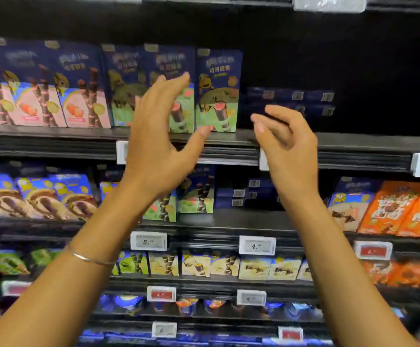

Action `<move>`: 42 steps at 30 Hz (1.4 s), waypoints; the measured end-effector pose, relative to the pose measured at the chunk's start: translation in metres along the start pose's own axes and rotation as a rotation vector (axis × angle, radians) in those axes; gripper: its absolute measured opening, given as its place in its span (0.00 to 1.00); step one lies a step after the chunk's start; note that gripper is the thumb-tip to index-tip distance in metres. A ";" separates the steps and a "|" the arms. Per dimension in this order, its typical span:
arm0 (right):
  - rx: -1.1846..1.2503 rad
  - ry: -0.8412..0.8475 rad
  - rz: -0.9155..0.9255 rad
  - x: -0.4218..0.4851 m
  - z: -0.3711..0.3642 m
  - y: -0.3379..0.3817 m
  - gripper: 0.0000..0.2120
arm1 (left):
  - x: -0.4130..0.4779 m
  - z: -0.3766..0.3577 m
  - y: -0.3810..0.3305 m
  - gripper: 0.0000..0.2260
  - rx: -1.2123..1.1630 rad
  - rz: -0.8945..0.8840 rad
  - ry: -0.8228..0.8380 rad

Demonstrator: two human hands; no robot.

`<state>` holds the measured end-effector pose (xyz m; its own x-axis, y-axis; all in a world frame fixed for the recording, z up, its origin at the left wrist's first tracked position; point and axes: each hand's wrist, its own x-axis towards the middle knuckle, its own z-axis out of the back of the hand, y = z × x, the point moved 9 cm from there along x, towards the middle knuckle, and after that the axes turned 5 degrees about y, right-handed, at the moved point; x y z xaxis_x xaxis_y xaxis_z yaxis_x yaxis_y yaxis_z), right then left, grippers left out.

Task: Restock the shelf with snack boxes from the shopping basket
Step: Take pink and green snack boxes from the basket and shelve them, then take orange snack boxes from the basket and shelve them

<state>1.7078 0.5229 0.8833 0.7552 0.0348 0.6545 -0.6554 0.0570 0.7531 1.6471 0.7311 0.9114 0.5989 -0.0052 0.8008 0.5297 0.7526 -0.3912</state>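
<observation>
1. We see our left hand [159, 136] spread and empty, hiding part of the green boxes [219, 93] upright on the shelf [354, 142].
2. Our right hand [286, 144] hangs loosely curled, holding nothing.
3. Dark boxes [291, 101] lie deep in the shelf's gap behind it, too blurred to read.

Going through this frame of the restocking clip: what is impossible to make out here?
All in the head view:
shopping basket: outside the frame, so its contents are unknown.
middle green box: front mostly covered by the left hand.
price tag: price hidden behind the right hand.
dark boxes further back: too shadowed to identify.
</observation>
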 end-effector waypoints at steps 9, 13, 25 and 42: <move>0.244 0.098 -0.500 -0.196 0.062 -0.147 0.13 | -0.286 -0.144 0.016 0.17 -0.399 0.526 0.250; 0.138 0.140 -0.888 -0.321 0.089 -0.235 0.10 | -0.430 -0.209 0.058 0.13 -0.585 1.071 0.326; -0.167 0.121 -1.433 -0.588 0.163 -0.435 0.07 | -0.693 -0.336 0.088 0.07 -0.587 1.623 0.434; -0.786 0.144 -1.019 -0.769 0.260 -0.792 0.30 | -0.926 -0.651 0.164 0.06 -0.778 1.469 0.428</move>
<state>1.6432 0.1917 -0.1990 0.9338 -0.2673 -0.2380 0.3579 0.6870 0.6324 1.5703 0.4306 -0.1894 0.8487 0.0840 -0.5221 -0.5016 -0.1850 -0.8451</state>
